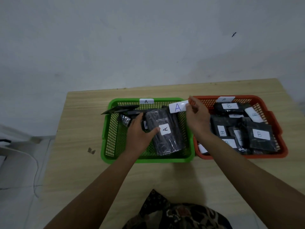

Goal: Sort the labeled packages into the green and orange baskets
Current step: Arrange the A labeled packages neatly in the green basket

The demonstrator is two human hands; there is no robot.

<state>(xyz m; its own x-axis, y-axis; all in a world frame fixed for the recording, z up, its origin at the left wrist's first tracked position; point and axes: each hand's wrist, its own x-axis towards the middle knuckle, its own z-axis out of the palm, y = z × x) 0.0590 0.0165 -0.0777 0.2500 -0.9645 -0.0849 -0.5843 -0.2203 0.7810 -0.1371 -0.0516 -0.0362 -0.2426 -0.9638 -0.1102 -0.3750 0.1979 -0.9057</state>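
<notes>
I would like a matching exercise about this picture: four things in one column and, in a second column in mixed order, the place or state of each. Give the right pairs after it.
Things:
1. green basket
2. orange basket
3. white label with a blue A
4. large dark package marked A

Places or states:
a. pinched in the right hand
b. standing on the right side of the table, full of packages marked B
c. lying in the green basket under the left hand
d. standing left of the orange basket

Pairs: 1-d, 2-b, 3-a, 4-c
</notes>
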